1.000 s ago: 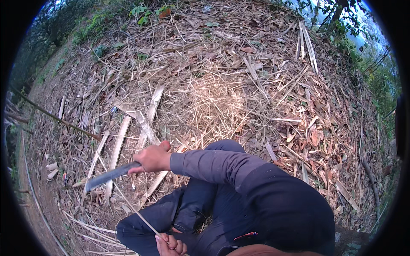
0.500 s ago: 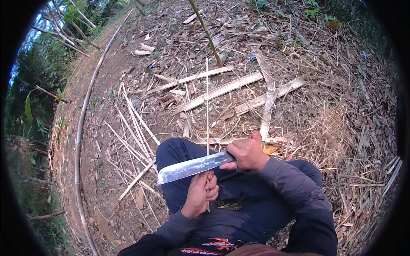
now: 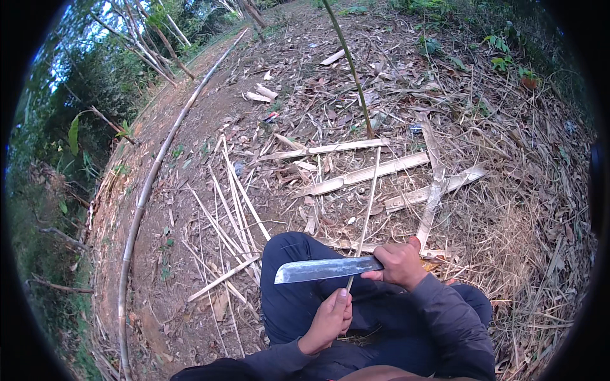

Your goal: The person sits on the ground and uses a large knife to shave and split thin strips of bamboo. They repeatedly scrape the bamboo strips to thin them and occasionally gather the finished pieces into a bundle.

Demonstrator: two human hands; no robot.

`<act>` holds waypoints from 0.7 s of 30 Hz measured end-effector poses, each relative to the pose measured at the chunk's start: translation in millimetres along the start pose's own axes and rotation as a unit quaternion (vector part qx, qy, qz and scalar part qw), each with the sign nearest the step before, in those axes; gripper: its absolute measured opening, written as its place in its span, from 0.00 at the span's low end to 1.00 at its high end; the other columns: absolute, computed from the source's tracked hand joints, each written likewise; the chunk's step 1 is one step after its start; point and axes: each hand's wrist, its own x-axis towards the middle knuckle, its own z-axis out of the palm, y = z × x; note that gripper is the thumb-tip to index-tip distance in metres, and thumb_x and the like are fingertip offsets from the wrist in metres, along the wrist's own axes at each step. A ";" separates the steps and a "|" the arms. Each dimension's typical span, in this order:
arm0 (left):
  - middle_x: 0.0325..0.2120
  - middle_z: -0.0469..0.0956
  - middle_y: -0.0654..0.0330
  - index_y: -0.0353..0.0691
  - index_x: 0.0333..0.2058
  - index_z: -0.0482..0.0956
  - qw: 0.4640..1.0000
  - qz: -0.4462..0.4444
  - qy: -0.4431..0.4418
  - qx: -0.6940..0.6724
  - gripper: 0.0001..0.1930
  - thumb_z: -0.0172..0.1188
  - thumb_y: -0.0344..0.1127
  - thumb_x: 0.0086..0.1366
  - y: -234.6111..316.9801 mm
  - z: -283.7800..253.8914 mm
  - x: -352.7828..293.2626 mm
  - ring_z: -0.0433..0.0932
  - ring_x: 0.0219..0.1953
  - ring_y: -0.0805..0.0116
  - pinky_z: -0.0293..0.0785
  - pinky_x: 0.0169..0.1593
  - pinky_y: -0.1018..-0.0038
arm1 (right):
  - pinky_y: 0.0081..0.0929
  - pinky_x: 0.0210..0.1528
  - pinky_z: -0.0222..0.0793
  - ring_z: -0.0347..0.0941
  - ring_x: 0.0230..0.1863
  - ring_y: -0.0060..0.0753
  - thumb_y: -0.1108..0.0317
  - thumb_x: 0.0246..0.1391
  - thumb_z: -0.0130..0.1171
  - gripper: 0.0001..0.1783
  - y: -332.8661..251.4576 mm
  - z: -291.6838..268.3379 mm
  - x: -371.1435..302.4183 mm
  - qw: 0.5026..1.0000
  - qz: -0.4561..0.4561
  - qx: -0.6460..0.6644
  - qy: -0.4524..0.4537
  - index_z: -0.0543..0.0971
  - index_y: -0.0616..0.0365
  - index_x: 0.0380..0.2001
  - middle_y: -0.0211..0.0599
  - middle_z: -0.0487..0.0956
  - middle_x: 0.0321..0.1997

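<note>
My right hand (image 3: 401, 263) is closed round the handle of a machete (image 3: 324, 269), whose broad grey blade points left above my thigh. The blade lies across a thin bamboo strip (image 3: 368, 213), close to where my left hand grips it. My left hand (image 3: 330, 319) pinches the strip's lower part, thumb uppermost, just below the blade. From there the strip leans up and slightly right, away from me, over the ground. The machete's handle is mostly hidden inside my right fist.
Several thin split strips (image 3: 238, 203) lie loosely piled on the left. Wider split bamboo pieces (image 3: 375, 173) lie ahead among dry leaves. A long pole (image 3: 145, 197) runs along the left, and a thin green stem (image 3: 353, 70) rises ahead. Dry grass (image 3: 508, 216) covers the right side.
The strip has gone from nearly upright to leaning right. The machete is now more level, with both hands still gripping. The whole view has shifted, so the scene sits lower and further right.
</note>
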 end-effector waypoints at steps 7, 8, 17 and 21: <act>0.19 0.57 0.71 0.44 0.35 0.64 0.999 -0.017 -0.019 0.036 0.17 0.39 0.48 0.79 0.1 -11.2 -12.0 0.52 0.15 0.83 0.49 0.18 0.81 | 0.41 0.22 0.67 0.74 0.18 0.41 0.31 0.50 0.59 0.32 51.2 15.7 -0.6 0.979 0.178 -0.084 0.050 0.72 0.51 0.20 0.34 0.74 0.18; 0.19 0.57 0.71 0.44 0.35 0.64 0.999 -0.039 -0.026 0.025 0.17 0.39 0.48 0.79 -1.6 -13.7 -21.4 0.52 0.15 0.83 0.49 0.19 0.81 | 0.43 0.22 0.67 0.75 0.19 0.44 0.35 0.56 0.57 0.30 71.0 5.5 0.8 0.949 0.288 -0.123 0.033 0.73 0.52 0.20 0.38 0.76 0.18; 0.20 0.56 0.71 0.44 0.34 0.62 0.999 -0.003 -0.029 -0.042 0.17 0.37 0.49 0.79 14.9 -31.7 -0.3 0.51 0.16 0.83 0.48 0.18 0.82 | 0.41 0.23 0.63 0.74 0.18 0.42 0.35 0.54 0.59 0.29 11.4 21.0 12.5 0.996 0.070 -0.048 0.006 0.72 0.51 0.21 0.34 0.73 0.16; 0.20 0.56 0.72 0.45 0.35 0.63 0.998 -0.042 -0.039 0.008 0.16 0.39 0.49 0.79 -0.1 -34.8 -12.0 0.51 0.15 0.84 0.47 0.18 0.83 | 0.38 0.23 0.68 0.76 0.19 0.40 0.33 0.50 0.62 0.30 47.5 25.9 3.0 0.996 0.069 -0.053 0.000 0.74 0.51 0.20 0.35 0.74 0.17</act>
